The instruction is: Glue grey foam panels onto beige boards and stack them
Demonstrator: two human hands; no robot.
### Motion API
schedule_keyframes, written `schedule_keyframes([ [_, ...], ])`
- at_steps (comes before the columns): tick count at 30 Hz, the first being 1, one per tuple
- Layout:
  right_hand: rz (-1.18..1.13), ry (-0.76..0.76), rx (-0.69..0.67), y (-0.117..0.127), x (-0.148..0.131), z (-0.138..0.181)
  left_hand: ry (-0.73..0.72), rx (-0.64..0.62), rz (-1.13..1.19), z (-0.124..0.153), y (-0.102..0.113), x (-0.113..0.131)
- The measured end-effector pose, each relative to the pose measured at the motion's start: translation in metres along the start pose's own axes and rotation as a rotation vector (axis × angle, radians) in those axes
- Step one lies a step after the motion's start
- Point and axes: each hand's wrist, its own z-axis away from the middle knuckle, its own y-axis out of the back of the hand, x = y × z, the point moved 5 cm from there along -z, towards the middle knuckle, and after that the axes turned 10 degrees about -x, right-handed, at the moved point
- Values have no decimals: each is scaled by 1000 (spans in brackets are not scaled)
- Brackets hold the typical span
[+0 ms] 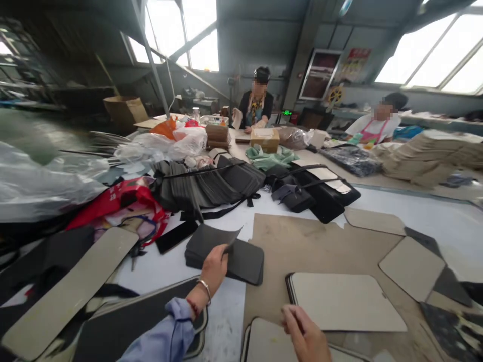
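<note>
Head view is showing us reaching with our left hand (214, 265) onto a stack of dark pads (226, 257) lying on the white table (415, 211). We are pinching the top pad (211, 236) at its near right corner, thumb and fingers closed on the edge, and that sheet is curling up off the pile. The stack is lying directly ahead of this hand, its long axis running left to right across us, so the left hand is clearly the nearer one. Our left forearm is stretching forward from the lower middle in a light blue sleeve (166, 337), wrist bent slightly, a bracelet (206, 289) showing. Our right hand (305, 334) is resting low at the bottom edge, fingers loosely curled and holding nothing, just touching the near edge of a beige board (347, 301) on brown cardboard (302, 241). Two other people are working at the far end.
</note>
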Motion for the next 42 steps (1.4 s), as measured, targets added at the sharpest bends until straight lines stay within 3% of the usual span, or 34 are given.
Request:
schedule_keyframes([
  [2, -167, -57, -87, -12, -21, -5, -160, 56, -85, 19, 8, 20],
  [5, -289, 26, -188, -30, -66, -11, -339, -21, -176, 61, 5, 48],
  [8, -139, 88, -77, -34, -87, -7, -434, -209, -145, 104, 2, 61],
  [10, -6, 167, -19, -30, -91, 4, -431, -278, -49, 122, 10, 56],
  [12, 69, 293, -78, -22, -94, 21, -273, -217, 92, 126, 25, 39],
  [14, 62, 397, -211, -12, -98, 41, -11, -115, 290, 122, 38, 15],
  [15, 37, 425, -274, -6, -98, 51, 113, -116, 410, 120, 39, 4],
  [17, -42, 432, -355, 9, -96, 67, 304, -241, 646, 118, 30, -8],
  [20, -130, 339, -333, 32, -79, 84, 478, -445, 770, 124, 8, -14],
  [25, -145, 144, -264, 56, -44, 107, 685, -551, 868, 154, -21, -15],
  [28, -111, 71, -234, 64, -20, 119, 741, -640, 896, 164, -27, -7],
  [32, 141, -118, -12, 78, 37, 131, 673, -682, 830, 161, -31, 5],
  [35, 447, -307, 140, 89, 84, 141, 620, -704, 668, 159, -47, 11],
  [38, 636, -425, 146, 96, 116, 143, 553, -685, 474, 160, -73, 17],
  [42, 676, -469, 188, 105, 132, 134, 471, -638, 217, 157, -101, 22],
])
